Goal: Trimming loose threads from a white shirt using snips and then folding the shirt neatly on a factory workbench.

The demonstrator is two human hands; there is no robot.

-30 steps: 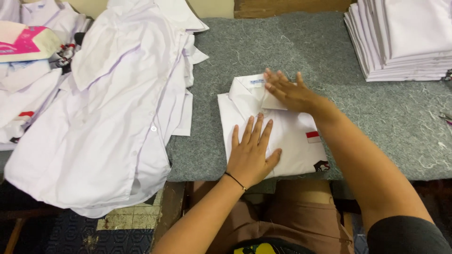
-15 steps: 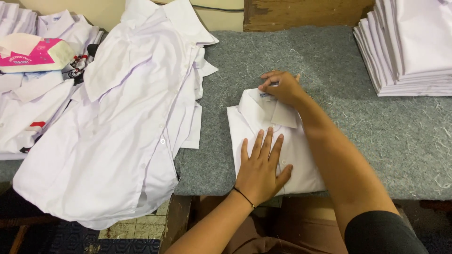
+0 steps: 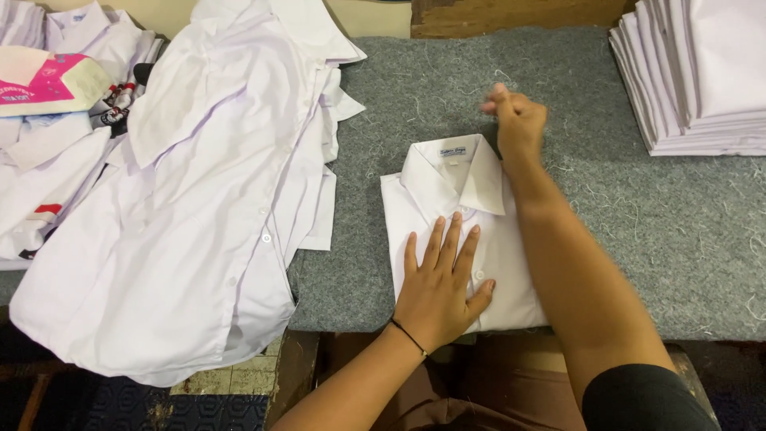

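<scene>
A folded white shirt (image 3: pixel 487 263) lies collar-up on the grey felt table (image 3: pixel 638 231), near the front edge. My left hand (image 3: pixel 443 287) rests flat on the shirt's front, fingers spread and pointing toward the collar, with a thin black band on the wrist. My right hand (image 3: pixel 517 120) hovers just past the collar's right corner, over the felt, with its fingers curled together. Nothing shows inside it.
A big heap of unfolded white shirts (image 3: pixel 199 207) covers the table's left side and hangs over the front edge. A neat stack of folded white shirts (image 3: pixel 702 72) stands at the back right. A pink and cream packet (image 3: pixel 48 84) lies at the far left.
My right hand has left the shirt's collar and moved up and to the right, closing its fingers. My left hand stays pressed on the shirt.
</scene>
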